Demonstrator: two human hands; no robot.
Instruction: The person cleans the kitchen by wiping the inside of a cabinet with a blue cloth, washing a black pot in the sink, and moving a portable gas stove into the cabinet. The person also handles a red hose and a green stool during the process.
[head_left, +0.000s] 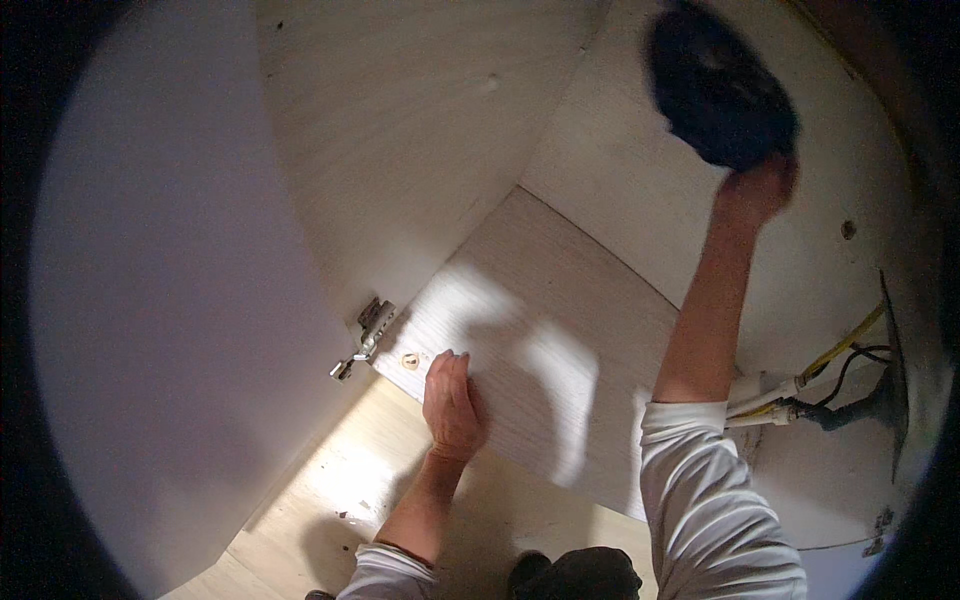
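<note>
Inside a pale wood-grain cabinet, my right hand (757, 187) grips a dark cloth (720, 90), which is blurred and held up by the right-hand wall panel. My left hand (456, 409) rests on the front edge of the cabinet's bottom board (555, 277), its fingers bent together over the edge. Whether anything lies under those fingers cannot be seen. Beside it a round cam fitting (409, 361) sits in the board. To the left of that, a metal cabinet hinge (365, 341) joins the side panel and the door.
A large door (172, 300) stands swung out at the left. At the right, yellow and black cables (840, 352) and white pipes (765, 401) run beside my right forearm. Below lies a light floor (337, 472) with small dark bits; my dark-clad knee (592, 574) shows at the bottom.
</note>
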